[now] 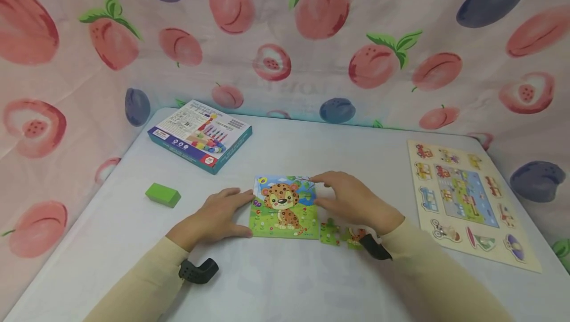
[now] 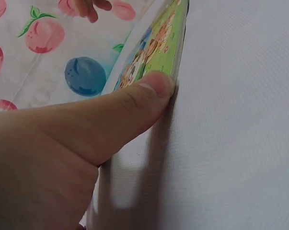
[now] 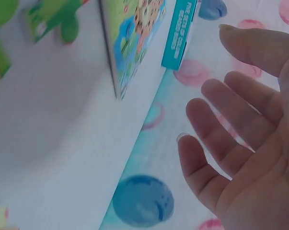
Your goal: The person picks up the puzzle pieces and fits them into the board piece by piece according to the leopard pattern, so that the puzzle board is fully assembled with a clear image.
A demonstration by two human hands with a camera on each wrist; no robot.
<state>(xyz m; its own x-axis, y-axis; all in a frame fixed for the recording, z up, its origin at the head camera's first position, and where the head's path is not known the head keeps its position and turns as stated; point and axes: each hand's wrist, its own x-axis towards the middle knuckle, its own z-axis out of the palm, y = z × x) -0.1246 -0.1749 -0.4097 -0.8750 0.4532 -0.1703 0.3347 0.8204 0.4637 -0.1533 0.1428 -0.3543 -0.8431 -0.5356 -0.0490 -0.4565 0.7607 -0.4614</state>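
Left hand [image 2: 72, 139] touches the leopard puzzle [image 1: 285, 213] at its left edge.

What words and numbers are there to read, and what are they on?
"FIVE SETS OF COLUMN": side of the box, right wrist view.
Second line there: blurred, perhaps "BEADED BOXES".
Box top: print too small to read in the head view.
Puzzle: no readable words.
Cloth: faint letter-like marks, too pale to read.

Pink fruit-printed fabric [image 1: 311, 60] hangs around a white table [image 1: 289, 282].
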